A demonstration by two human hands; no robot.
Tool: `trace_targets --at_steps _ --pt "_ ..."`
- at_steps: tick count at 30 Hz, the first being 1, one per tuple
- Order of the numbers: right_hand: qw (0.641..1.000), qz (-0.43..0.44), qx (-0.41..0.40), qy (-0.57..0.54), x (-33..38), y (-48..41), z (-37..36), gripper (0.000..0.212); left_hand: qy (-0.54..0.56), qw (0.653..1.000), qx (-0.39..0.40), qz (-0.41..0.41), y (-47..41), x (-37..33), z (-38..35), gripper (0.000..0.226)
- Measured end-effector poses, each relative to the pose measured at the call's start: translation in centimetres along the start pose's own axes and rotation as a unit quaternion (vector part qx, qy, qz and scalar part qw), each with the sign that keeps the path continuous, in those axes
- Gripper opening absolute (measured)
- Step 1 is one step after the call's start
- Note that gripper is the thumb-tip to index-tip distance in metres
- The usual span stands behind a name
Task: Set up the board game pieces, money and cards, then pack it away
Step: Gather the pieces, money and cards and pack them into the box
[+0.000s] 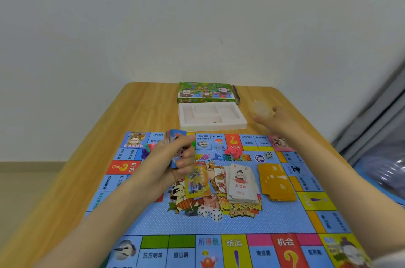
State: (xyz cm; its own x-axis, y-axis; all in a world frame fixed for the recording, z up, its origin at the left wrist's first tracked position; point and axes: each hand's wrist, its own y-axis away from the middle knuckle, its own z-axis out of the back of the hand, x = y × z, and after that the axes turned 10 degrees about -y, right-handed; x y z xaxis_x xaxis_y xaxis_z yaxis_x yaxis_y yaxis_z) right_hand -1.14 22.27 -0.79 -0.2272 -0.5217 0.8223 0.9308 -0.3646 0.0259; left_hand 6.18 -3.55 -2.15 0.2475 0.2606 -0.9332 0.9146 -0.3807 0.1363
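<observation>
A colourful game board (219, 224) lies flat on the wooden table (72, 169). My left hand (173, 158) grips a stack of cards (175, 136) above the board's far left side. My right hand (276, 118) is raised over the table to the right of the white insert tray (241, 124) and pinches a crumpled clear plastic wrapper (262, 107). On the board lie a white card pile (241, 182), a yellow card pile (277, 182), an orange card (197, 182), red pieces (234, 151), coloured pawns (146, 151) and a small die (269, 155).
The green game box (206, 92) stands at the table's far edge behind the tray, with a dark strip (236, 94) beside it. A white wall is behind the table. Grey fabric and a shiny plastic bag (385, 171) lie to the right.
</observation>
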Motion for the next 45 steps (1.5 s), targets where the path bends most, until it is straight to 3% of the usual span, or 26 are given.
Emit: trace_targets --at_steps 4,8,10,14,17,21,25,29,35,41,45 --pt "0.998 -0.059 0.015 -0.036 -0.3 -0.6 -0.4 0.085 0.025 1.000 0.002 0.006 -0.2 0.1 0.1 0.026" --pt "0.992 -0.064 0.011 -0.109 -1.0 -0.8 -0.3 0.070 0.031 0.999 0.008 0.004 -0.3 0.1 0.3 0.025" --pt "0.995 -0.038 -0.021 -0.095 -1.2 -0.6 0.1 0.057 0.030 0.999 0.011 0.004 -0.3 0.1 0.3 0.027" --pt "0.992 0.097 -0.069 -0.032 -0.5 -0.3 0.1 0.029 0.007 1.000 0.012 0.006 -0.3 0.2 0.2 0.030" --pt "0.981 0.191 0.016 0.041 1.3 -0.1 -2.0 0.026 -0.012 1.000 0.012 -0.002 -0.1 0.3 -0.1 0.029" --pt "0.931 0.291 0.131 0.179 3.9 -0.7 -6.0 0.024 -0.028 1.000 0.008 0.001 0.0 0.4 -0.2 0.031" --pt "0.897 0.287 0.148 0.302 5.2 -2.6 -8.3 0.019 -0.038 0.999 0.009 0.011 0.0 0.5 -0.2 0.032" --pt "0.885 0.256 0.205 0.330 6.1 -3.2 -8.4 0.021 -0.041 0.999 0.011 0.013 -0.1 0.4 0.0 0.032" --pt "0.885 0.239 0.246 0.315 6.3 -2.9 -8.1 0.020 -0.046 0.999 0.008 0.011 0.0 0.1 0.0 0.035" --pt "0.919 0.252 0.181 0.244 5.6 -3.3 -8.6 0.013 -0.037 0.999 -0.004 0.016 -0.1 0.0 0.1 0.038" --pt "0.953 0.260 0.091 0.126 5.2 -2.4 -8.1 0.012 -0.039 0.999 -0.010 0.015 -0.1 0.1 0.2 0.036"
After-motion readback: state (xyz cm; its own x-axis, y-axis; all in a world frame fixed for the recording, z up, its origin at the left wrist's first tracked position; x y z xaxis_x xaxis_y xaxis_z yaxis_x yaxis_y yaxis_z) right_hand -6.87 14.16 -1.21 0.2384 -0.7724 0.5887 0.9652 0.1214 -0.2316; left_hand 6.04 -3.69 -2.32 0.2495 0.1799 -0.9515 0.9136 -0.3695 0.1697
